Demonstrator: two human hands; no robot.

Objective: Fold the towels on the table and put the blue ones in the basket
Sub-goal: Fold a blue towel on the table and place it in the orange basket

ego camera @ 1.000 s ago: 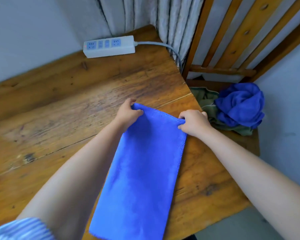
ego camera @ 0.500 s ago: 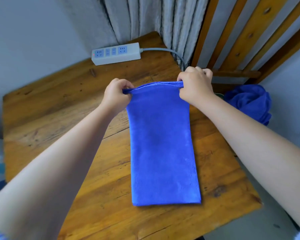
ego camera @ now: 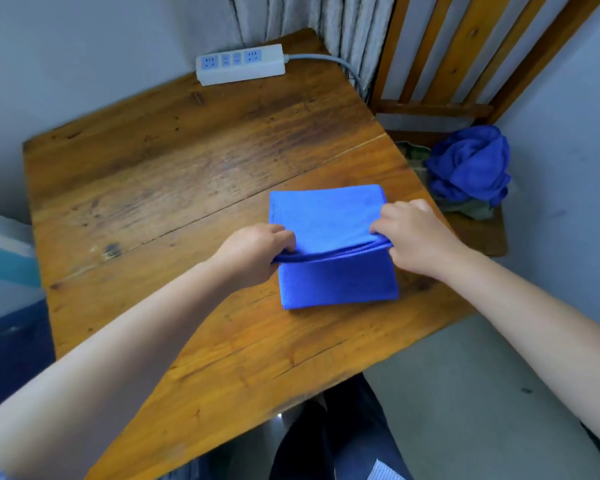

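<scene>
A blue towel (ego camera: 329, 271) lies on the wooden table (ego camera: 174, 174), its far part doubled back over the near part. My left hand (ego camera: 257, 251) pinches the left corner of the folded-over edge. At the right corner of that edge my right hand (ego camera: 409, 233) pinches the cloth. The edge hangs a little above the lower layer, about halfway along the towel. A crumpled blue towel (ego camera: 468, 164) sits on a green cloth (ego camera: 471, 209) on a wooden chair (ego camera: 482, 237) to the right of the table. No basket is in view.
A white power strip (ego camera: 239, 64) lies at the table's far edge, its cable running off right by the curtain (ego camera: 326, 19). The chair's slatted back (ego camera: 465, 46) rises at the right. A blue and white object (ego camera: 4, 258) stands left of the table.
Both hands lifted the towel's far edge and carried it back toward me, folding the long strip in half. The view shifted so more of the table's near edge shows.
</scene>
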